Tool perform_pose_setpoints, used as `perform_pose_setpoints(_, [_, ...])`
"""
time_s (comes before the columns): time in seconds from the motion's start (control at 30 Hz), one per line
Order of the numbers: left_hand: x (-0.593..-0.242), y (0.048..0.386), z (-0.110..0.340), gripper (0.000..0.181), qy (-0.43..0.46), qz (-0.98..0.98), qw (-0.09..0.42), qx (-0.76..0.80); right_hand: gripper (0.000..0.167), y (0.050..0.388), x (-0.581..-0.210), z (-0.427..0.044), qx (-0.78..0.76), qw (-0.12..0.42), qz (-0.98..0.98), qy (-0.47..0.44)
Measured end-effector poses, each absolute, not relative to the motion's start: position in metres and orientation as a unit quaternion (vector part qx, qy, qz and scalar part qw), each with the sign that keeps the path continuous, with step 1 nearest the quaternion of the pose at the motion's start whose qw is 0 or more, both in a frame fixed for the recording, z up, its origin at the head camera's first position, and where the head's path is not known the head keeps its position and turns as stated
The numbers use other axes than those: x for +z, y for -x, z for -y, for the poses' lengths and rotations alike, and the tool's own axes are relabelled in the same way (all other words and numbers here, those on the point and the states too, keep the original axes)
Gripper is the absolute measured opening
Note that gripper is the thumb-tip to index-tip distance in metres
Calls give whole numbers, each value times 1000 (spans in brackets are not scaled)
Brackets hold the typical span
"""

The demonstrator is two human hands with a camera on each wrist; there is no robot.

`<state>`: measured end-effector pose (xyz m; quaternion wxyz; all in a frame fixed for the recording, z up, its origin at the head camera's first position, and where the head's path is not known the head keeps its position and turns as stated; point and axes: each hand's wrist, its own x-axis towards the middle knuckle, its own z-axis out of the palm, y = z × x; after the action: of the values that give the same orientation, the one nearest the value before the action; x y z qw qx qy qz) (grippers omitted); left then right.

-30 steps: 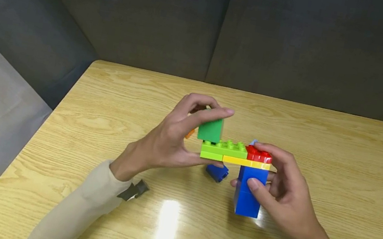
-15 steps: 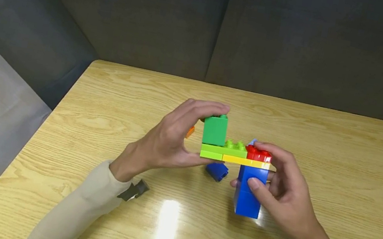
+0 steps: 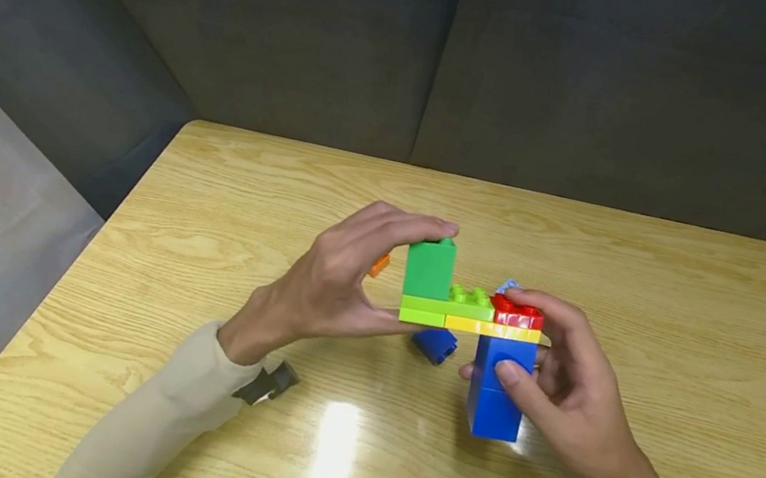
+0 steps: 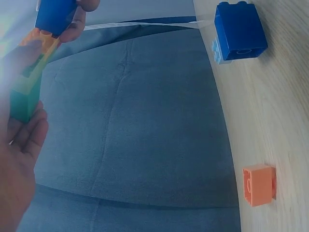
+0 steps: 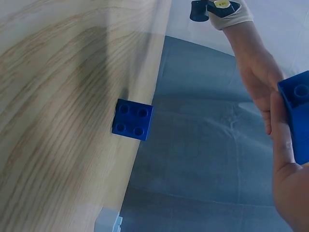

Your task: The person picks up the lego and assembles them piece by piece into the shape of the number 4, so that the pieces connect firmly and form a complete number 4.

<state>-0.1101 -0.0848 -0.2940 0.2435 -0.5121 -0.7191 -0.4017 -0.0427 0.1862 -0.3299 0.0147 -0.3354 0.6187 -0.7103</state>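
The fingers of the left hand [image 3: 338, 278] curl over the top of a green block [image 3: 429, 272], with the thumb under the thin lime plate [image 3: 421, 317], so the stack is pinched between them. The fingers of the right hand [image 3: 583, 382] grasp two stacked blue bricks [image 3: 495, 414], thumb flat on the front face, forefinger on the red brick [image 3: 518, 319]. All these pieces form one joined build, held up off the counter [image 3: 648, 292]. The green block sits at the left end of a studded lime brick [image 3: 470, 311], which lies across the lime plate and a yellow plate [image 3: 471, 326]; the red brick stands on the yellow plate's other end, above the blue column. Beyond the hands, a loose blue brick [image 3: 435, 347], an orange brick [image 3: 379, 265] and a partly hidden light-blue piece [image 3: 507, 286] rest apart on the counter. Pale sleeves [image 3: 164, 410] cover both forearms, and dark cloth [image 3: 310, 41] hangs behind.
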Motion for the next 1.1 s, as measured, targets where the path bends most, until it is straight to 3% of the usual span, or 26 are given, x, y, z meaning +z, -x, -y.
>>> perform_pose_setpoints(0.57, [-298, 111, 79, 74, 524, 715, 232, -401, 58, 46, -327, -189, -697, -14, -616, 366])
perform_pose_setpoints(0.87, [-298, 109, 76, 74, 537, 706, 208, -412, 59, 40, -317, -192, -625, 34, -717, 306])
perform_pose_setpoints(1.1, [-300, 108, 74, 74, 540, 705, 198, -414, 54, 39, -317, -191, -623, 12, -724, 295])
